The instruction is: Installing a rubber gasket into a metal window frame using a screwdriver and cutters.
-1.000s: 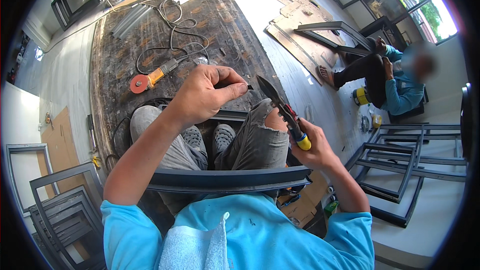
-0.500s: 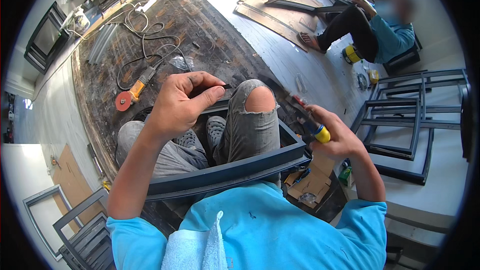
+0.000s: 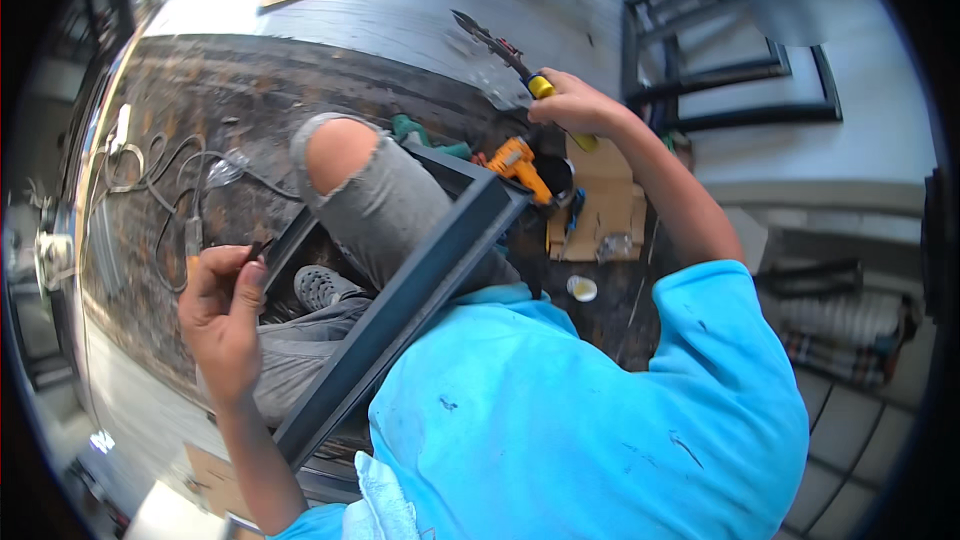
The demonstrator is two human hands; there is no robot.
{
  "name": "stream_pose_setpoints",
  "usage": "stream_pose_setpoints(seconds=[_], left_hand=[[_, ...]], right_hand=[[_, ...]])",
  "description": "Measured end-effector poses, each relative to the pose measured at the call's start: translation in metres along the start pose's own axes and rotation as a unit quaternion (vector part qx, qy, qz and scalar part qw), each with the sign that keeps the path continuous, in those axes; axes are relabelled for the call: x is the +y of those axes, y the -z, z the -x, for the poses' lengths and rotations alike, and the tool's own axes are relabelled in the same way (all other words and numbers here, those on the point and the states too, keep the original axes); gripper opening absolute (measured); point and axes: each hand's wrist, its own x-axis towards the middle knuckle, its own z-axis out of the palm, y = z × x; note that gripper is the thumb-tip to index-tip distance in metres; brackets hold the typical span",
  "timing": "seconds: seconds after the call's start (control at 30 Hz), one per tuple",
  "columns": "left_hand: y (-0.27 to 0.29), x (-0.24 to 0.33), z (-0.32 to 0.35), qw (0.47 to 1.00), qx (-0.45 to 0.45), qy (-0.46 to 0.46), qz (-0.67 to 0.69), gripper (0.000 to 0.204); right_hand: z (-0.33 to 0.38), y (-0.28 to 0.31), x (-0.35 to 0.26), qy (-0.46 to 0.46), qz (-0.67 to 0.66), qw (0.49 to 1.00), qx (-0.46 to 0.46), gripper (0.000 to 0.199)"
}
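Note:
In my left hand, a small black strip is pinched between thumb and forefinger. My right hand reaches out over the floor, closed on a pair of snips with yellow handles and dark blades pointing away from me. Across my lap lies a dark grey metal frame, tilted, its corner close to my right knee. My legs in grey torn trousers pass through it, and one patterned shoe shows inside. Neither hand grips the frame.
An orange power drill and a green tool lie just beyond the frame's corner. Right of them is cardboard with small items. Dark frames are stacked at far right. A cable coils on the dark board at left.
My view has swung to the right. My right arm has stretched outward with the snips, away from my knee. My left hand has lowered, still pinching the black strip.

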Motion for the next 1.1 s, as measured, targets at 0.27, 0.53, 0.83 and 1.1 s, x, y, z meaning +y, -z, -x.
stream_pose_setpoints(seconds=[0.27, 0.53, 0.83, 1.1], left_hand=[[-0.142, -0.011, -0.018, 0.960, -0.178, -0.138, -0.167, 0.015], [-0.211, -0.033, -0.034, 0.940, -0.186, -0.177, -0.225, 0.014], [-0.218, -0.029, -0.034, 0.933, -0.191, -0.151, -0.265, 0.013], [-0.225, -0.028, -0.028, 0.925, -0.187, -0.145, -0.299, 0.009]], right_hand=[[-0.017, -0.144, 0.178, -0.341, -0.063, 0.934, 0.086, 0.071], [-0.040, -0.196, 0.175, -0.346, 0.014, 0.930, 0.124, 0.096], [-0.053, -0.238, 0.177, -0.248, 0.152, 0.954, 0.068, 0.106], [0.012, -0.154, 0.128, 0.084, -0.347, 0.926, 0.122, 0.046]])
